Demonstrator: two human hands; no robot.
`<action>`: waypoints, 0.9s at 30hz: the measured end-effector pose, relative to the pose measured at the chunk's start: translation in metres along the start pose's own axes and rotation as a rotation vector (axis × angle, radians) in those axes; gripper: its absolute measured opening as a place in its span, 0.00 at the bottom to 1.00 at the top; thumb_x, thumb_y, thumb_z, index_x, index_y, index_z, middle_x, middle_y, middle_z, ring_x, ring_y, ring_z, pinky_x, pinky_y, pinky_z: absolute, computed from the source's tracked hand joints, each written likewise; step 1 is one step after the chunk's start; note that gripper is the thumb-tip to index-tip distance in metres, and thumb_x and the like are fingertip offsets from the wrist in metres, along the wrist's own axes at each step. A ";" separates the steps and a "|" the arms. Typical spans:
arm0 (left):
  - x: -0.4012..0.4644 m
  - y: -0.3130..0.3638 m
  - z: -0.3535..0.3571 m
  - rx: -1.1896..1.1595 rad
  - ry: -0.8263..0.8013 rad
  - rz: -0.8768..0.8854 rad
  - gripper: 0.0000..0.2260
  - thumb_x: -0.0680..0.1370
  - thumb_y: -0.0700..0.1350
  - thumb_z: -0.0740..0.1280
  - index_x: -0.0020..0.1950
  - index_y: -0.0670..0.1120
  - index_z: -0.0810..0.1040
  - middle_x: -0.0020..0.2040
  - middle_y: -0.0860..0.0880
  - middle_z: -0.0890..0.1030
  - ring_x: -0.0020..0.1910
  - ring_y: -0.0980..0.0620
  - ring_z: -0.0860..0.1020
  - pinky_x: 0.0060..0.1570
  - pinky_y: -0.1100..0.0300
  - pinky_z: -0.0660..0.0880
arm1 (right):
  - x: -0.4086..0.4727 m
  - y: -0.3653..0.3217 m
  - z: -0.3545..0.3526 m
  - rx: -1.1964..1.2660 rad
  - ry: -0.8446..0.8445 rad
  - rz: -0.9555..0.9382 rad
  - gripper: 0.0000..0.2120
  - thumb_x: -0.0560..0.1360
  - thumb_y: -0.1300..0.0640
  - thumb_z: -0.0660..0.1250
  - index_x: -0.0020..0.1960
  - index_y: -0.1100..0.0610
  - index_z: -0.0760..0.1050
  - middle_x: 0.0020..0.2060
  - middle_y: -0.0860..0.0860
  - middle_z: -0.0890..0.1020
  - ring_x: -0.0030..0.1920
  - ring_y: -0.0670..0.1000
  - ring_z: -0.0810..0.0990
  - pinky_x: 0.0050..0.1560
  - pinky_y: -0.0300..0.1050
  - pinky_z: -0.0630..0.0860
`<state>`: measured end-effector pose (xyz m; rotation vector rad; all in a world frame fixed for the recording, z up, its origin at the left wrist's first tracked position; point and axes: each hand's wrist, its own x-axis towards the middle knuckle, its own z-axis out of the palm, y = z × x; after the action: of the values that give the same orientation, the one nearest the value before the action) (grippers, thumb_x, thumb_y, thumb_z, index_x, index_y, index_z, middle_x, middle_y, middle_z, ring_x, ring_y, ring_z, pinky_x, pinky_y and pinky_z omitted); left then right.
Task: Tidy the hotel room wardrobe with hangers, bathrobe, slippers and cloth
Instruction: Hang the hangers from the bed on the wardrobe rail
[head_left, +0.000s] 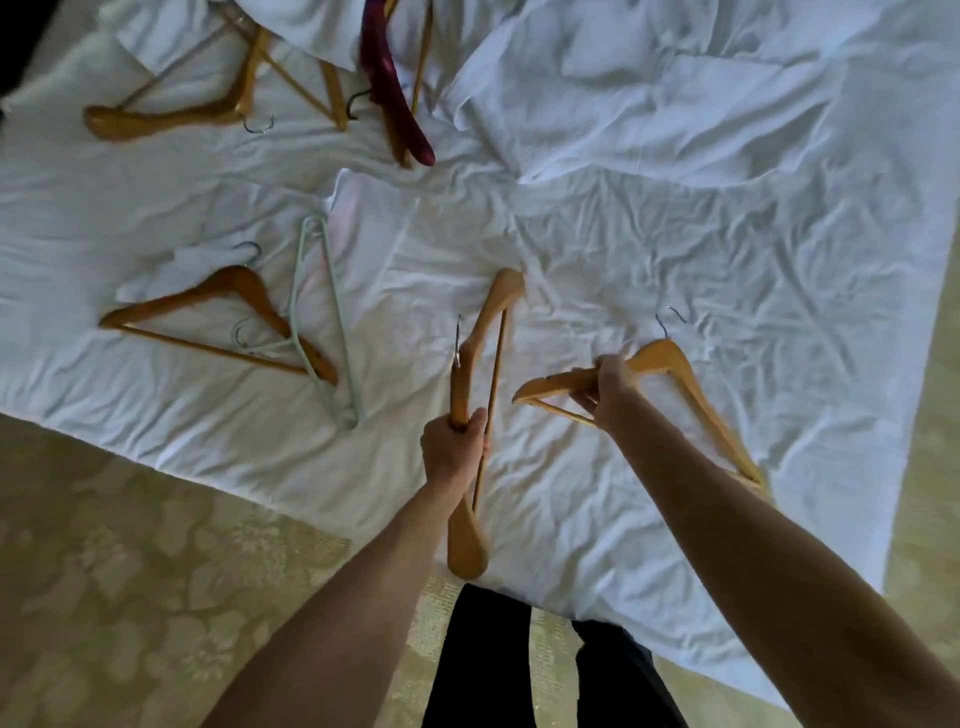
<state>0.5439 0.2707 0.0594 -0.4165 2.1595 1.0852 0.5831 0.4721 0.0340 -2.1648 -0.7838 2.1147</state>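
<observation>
My left hand (453, 448) grips a wooden hanger (485, 322) held upright on end above the bed's front edge, its metal hook to the left. My right hand (608, 389) is closed on a second wooden hanger (685, 384) that lies flat on the white sheet, its hook pointing away from me. On the left lie another wooden hanger (208, 306) and a pale green plastic hanger (324, 317) crossing it. Several more wooden hangers (171, 117) and a dark red padded hanger (392, 88) rest at the back. A white bathrobe (649, 98) is spread at the back right.
The bed's wrinkled white sheet (649, 249) fills most of the view. A patterned beige carpet (130, 571) lies in front and to the right of the bed. My dark trouser legs (478, 665) stand against the bed's front edge.
</observation>
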 end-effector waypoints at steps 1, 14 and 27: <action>-0.010 0.011 -0.004 -0.018 -0.002 0.012 0.14 0.78 0.48 0.71 0.35 0.41 0.82 0.28 0.48 0.81 0.23 0.58 0.79 0.29 0.65 0.76 | -0.019 0.002 -0.005 -0.020 -0.014 -0.020 0.05 0.79 0.60 0.60 0.52 0.60 0.71 0.37 0.56 0.80 0.37 0.52 0.79 0.36 0.48 0.79; -0.188 0.070 -0.091 -0.408 -0.024 0.146 0.09 0.75 0.44 0.74 0.42 0.38 0.83 0.34 0.43 0.83 0.31 0.50 0.79 0.35 0.60 0.76 | -0.248 0.002 -0.082 -0.670 -0.675 -0.619 0.08 0.80 0.57 0.65 0.52 0.62 0.78 0.35 0.55 0.82 0.35 0.53 0.81 0.40 0.48 0.79; -0.320 -0.027 -0.229 -0.604 0.410 0.281 0.08 0.75 0.43 0.75 0.45 0.38 0.83 0.36 0.44 0.84 0.32 0.49 0.81 0.37 0.56 0.78 | -0.408 0.106 -0.031 -1.059 -1.237 -0.686 0.07 0.77 0.58 0.70 0.46 0.62 0.80 0.34 0.55 0.80 0.35 0.52 0.79 0.39 0.44 0.78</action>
<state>0.6916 0.0661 0.3630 -0.6632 2.2430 1.9677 0.6646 0.2432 0.3802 -0.0064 -2.5748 2.5791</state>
